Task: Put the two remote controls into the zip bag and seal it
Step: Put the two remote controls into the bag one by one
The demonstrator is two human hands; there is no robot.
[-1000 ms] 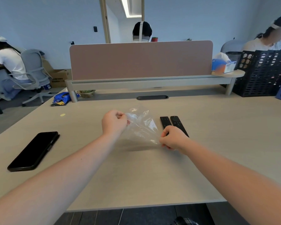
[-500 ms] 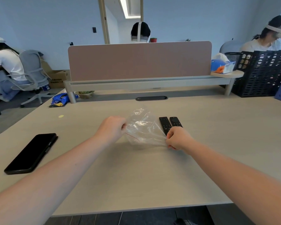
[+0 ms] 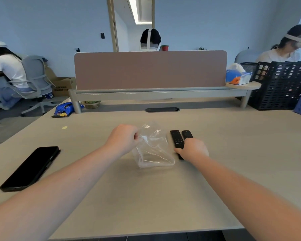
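Zip bag [image 3: 153,150]: limp, slippery film, mid-table; your left hand [image 3: 123,138] pinches its mouth. Two remotes [image 3: 177,139] just right: rigid, light; your right hand [image 3: 192,149] closes over their near ends.

An open-plan office: a long pale desk [image 3: 146,197] carries a padded divider screen [image 3: 150,70] and a cable slot [image 3: 162,109] at its far edge. At far left a seated person [image 3: 5,70] works in a grey swivel chair [image 3: 36,79]; others wearing headsets sit beyond the screen and at far right, behind black crates [image 3: 285,86].
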